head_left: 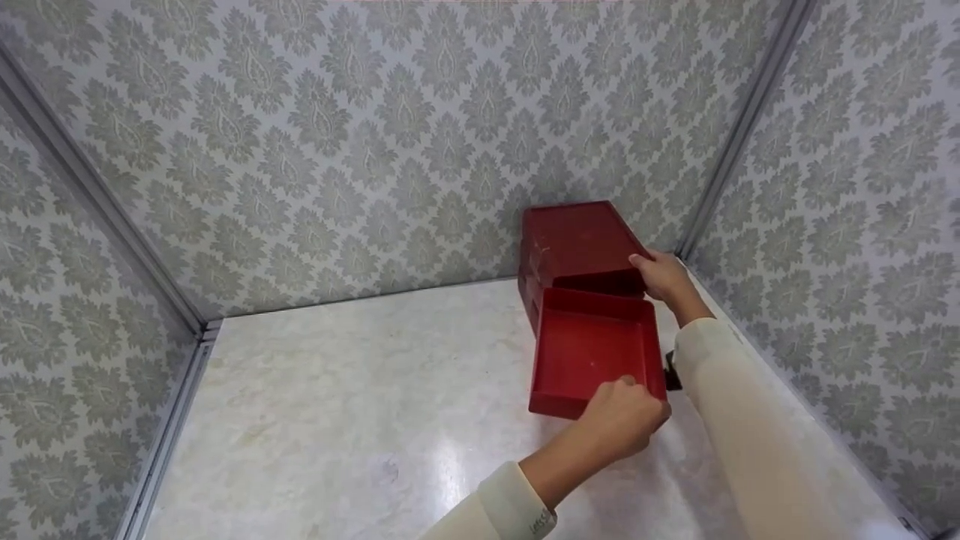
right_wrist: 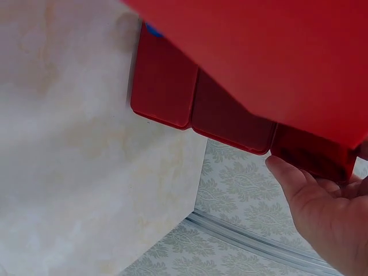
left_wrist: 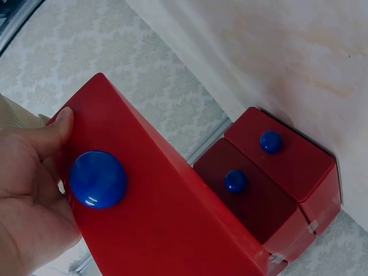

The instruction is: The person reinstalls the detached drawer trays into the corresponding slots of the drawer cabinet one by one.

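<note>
My left hand (head_left: 626, 416) grips the front right edge of a red drawer (head_left: 592, 345), whose inside looks bare. On its front is a round blue knob (left_wrist: 98, 179), with the left thumb lying on the front beside it. The drawer sits in front of a dark red drawer cabinet (head_left: 581, 236), by the open top slot; I cannot tell whether its back end still touches the cabinet. Two lower drawers (left_wrist: 253, 167) with blue knobs are closed. My right hand (head_left: 667, 281) holds the cabinet's upper right side, the thumb (right_wrist: 284, 172) near the slot's rim.
The cabinet stands on a pale marbled table (head_left: 337, 390) near the patterned back wall (head_left: 405, 150). Another patterned wall (head_left: 847, 247) rises close on the right. A small dark object (head_left: 673, 371), partly hidden by the right sleeve, lies beside the drawer.
</note>
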{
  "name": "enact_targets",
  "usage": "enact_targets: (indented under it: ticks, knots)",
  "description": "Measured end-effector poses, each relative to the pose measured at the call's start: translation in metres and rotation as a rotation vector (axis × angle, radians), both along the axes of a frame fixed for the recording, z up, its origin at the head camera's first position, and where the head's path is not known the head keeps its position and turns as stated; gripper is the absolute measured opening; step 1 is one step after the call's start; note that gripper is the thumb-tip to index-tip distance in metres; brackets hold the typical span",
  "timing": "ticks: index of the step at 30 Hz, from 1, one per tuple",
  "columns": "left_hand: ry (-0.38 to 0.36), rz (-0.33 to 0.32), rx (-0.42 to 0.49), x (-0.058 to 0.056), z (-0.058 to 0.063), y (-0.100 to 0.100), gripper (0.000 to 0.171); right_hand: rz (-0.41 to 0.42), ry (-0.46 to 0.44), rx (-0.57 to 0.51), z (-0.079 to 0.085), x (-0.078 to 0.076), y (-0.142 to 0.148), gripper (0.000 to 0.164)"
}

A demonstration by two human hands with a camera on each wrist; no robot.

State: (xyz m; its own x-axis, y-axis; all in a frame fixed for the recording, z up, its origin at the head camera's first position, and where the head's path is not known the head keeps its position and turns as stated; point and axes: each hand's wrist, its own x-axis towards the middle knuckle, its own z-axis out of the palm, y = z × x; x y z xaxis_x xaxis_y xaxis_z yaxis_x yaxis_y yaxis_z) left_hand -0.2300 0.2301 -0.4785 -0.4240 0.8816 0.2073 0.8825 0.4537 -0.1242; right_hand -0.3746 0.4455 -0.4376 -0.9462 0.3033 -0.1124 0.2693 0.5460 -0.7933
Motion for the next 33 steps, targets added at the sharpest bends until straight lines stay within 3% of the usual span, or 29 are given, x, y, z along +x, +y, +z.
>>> enact_targets:
  ticks: [8, 16, 26, 33]
  knots:
    - [0.063, -0.009, 0.004, 0.003, -0.008, 0.005, 0.015, 0.007, -0.003, -0.005, -0.001, -0.001, 0.001, 0.06]
    - [0.061, 0.005, -0.038, 0.007, -0.011, 0.007, 0.016, 0.024, 0.002, 0.009, 0.001, 0.0, 0.002, 0.06]
    - [0.195, -0.004, 0.037, 0.011, -0.016, 0.009, 0.02, 0.054, 0.008, -0.021, 0.001, 0.001, 0.007, 0.054]
    - [0.216, 0.019, 0.078, -0.001, -0.017, 0.012, 0.018, 0.058, 0.013, -0.055, 0.001, 0.001, 0.007, 0.056]
